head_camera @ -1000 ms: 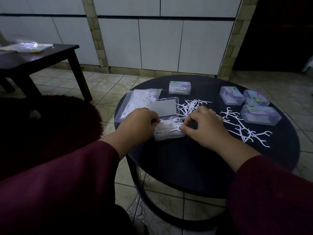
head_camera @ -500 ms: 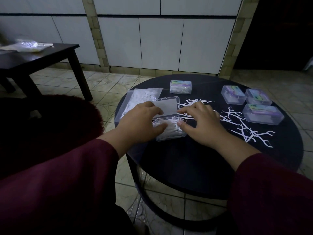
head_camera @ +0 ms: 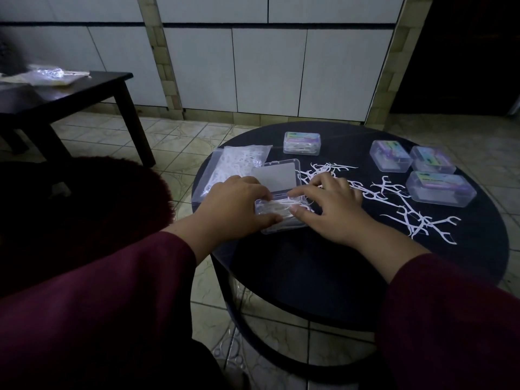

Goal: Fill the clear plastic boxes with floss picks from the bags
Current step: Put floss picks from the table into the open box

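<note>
Open clear box (head_camera: 281, 218) sat at the near-left part of the round dark bench (head_camera: 323, 277), long axis running left to right, its lid (head_camera: 277, 178) hinged up on the far side. The tray was packed with white floss picks lying mostly along that axis. Left hand (head_camera: 233, 206) braced the box's left end, thumb along the near edge, fingers curled over the far rim; right hand (head_camera: 329, 209) rested at the right end, fingers spread and fairly straight, thumb tip pressing on the picks. Both hands touched the box, so neither was nearer; the lid lay just beyond the fingertips, and closing looked like the likely next step. Bag (head_camera: 233, 167) of picks lay flat just left of the lid. Loose picks (head_camera: 405, 212) were scattered to the right. Four closed boxes stood farther off: one (head_camera: 302, 143) behind the lid, three (head_camera: 422, 170) clustered at the far right, contents hard to read in the dim light.
</note>
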